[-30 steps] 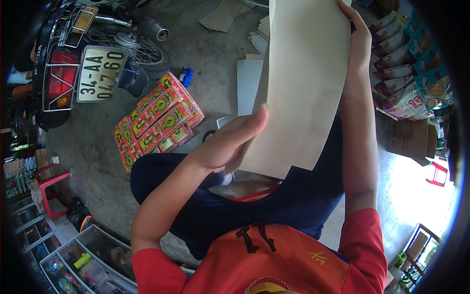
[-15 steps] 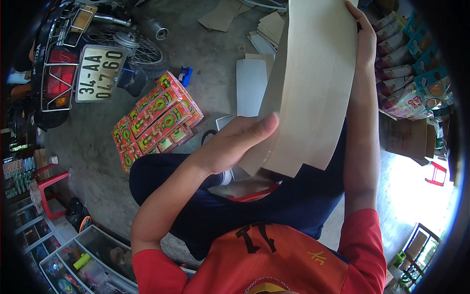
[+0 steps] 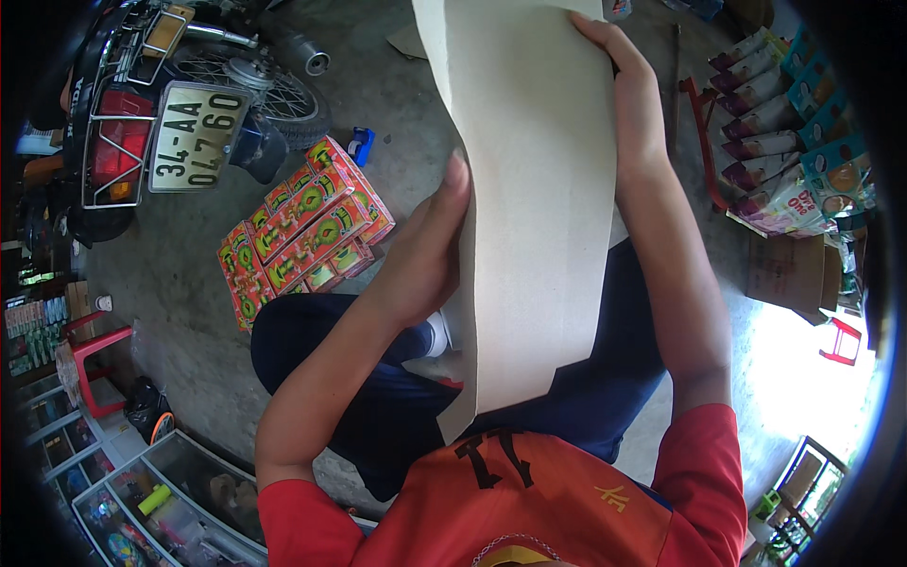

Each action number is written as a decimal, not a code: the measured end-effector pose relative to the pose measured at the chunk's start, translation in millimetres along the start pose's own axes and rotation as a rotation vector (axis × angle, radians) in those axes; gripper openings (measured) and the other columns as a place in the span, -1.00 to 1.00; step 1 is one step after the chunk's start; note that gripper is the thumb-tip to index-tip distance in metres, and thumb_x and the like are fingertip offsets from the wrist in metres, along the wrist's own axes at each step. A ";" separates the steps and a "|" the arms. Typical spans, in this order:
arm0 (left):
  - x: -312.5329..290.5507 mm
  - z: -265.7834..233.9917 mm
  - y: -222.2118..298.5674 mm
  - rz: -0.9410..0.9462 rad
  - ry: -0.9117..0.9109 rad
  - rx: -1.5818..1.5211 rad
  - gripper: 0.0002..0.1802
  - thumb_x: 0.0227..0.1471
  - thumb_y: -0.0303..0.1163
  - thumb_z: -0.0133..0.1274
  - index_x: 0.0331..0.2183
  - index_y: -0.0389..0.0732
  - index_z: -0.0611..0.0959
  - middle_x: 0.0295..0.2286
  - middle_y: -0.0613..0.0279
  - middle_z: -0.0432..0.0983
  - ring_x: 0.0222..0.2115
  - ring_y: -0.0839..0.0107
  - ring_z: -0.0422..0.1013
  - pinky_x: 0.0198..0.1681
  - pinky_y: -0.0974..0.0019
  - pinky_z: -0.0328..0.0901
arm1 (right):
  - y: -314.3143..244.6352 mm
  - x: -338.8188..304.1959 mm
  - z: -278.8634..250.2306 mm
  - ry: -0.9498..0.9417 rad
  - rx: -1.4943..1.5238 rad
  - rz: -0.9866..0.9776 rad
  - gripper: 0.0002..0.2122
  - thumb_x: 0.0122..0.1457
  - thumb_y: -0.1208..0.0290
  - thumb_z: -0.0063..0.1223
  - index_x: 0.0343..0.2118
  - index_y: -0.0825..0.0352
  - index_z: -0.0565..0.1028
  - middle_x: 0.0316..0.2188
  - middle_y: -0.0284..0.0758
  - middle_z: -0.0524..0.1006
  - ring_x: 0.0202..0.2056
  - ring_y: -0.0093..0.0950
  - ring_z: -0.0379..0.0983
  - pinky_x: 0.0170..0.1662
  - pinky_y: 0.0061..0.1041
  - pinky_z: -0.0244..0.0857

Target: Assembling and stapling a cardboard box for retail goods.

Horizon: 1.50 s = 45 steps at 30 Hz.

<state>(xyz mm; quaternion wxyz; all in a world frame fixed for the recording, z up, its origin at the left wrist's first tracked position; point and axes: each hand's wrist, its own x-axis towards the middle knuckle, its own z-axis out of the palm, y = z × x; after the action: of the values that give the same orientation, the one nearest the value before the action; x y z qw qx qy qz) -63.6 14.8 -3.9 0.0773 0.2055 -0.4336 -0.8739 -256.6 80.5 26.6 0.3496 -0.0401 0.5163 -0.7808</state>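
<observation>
A long sheet of pale grey-beige cardboard [image 3: 539, 236] stands tilted in front of me over my lap. A narrow flap is folded along its left side, and its near end has a stepped cut. My left hand [image 3: 425, 250] grips the left folded edge, thumb up along the crease and the other fingers hidden behind. Higher up, my right hand [image 3: 631, 90] holds the right edge, its fingertips curled over the sheet. The far end of the cardboard runs out of the picture at the top.
Red patterned boxes [image 3: 302, 227] lie stacked on the concrete floor at left, beside a blue tape dispenser [image 3: 360, 146]. Behind them stands a motorbike [image 3: 123, 123]. A red plastic stool [image 3: 90, 364] and glass display case [image 3: 179, 491] are lower left. Snack packets [image 3: 794, 132] hang at right above a cardboard box [image 3: 789, 274].
The cardboard has come left and nearer my body, turning its broad face toward me. My left hand has moved up along the fold, and my right hand has shifted left with the sheet.
</observation>
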 end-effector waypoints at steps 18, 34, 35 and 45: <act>11.5 -26.6 -6.5 0.085 0.021 0.047 -0.58 0.32 -0.13 0.18 -0.04 -0.30 0.65 -0.16 0.24 0.63 -0.17 0.55 0.54 -0.02 0.36 0.39 | 20.5 -0.5 -6.6 -0.214 -0.110 -0.117 -0.75 0.38 0.23 0.00 -0.07 0.30 0.53 -0.22 -0.33 0.60 -0.21 -0.53 0.59 -0.11 -0.50 0.50; 14.0 -31.1 9.9 0.203 0.163 0.107 -0.12 0.35 0.32 -0.18 0.34 -0.21 0.28 0.16 0.15 0.41 0.11 0.39 0.42 0.09 0.30 0.41 | 40.5 -27.9 8.8 -0.373 -0.229 -0.203 -0.78 0.37 0.34 0.00 -0.21 0.37 0.61 -0.30 -0.43 0.60 -0.25 -0.68 0.47 -0.13 -0.60 0.35; 13.4 -32.8 11.0 0.202 0.170 0.119 -0.12 0.34 0.32 -0.17 0.34 -0.21 0.29 0.17 0.14 0.40 0.12 0.38 0.42 0.12 0.29 0.40 | 40.3 -27.8 10.3 -0.375 -0.229 -0.203 -0.78 0.37 0.34 0.00 -0.21 0.37 0.61 -0.30 -0.43 0.60 -0.25 -0.68 0.47 -0.13 -0.60 0.35; 11.7 -26.6 24.0 0.356 0.245 0.209 -0.17 0.41 0.24 -0.21 0.26 -0.36 0.39 0.09 0.09 0.50 0.07 0.40 0.47 0.14 0.28 0.36 | 42.6 -25.0 9.7 -0.363 -0.224 -0.159 -0.77 0.35 0.30 0.05 -0.16 0.35 0.63 -0.29 -0.41 0.63 -0.26 -0.66 0.51 -0.13 -0.60 0.37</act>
<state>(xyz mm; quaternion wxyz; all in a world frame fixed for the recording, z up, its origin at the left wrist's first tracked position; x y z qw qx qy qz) -63.9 -22.9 -2.7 0.2604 0.2374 -0.5385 -0.7654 -212.2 78.2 3.0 0.3676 -0.2589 0.5237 -0.7236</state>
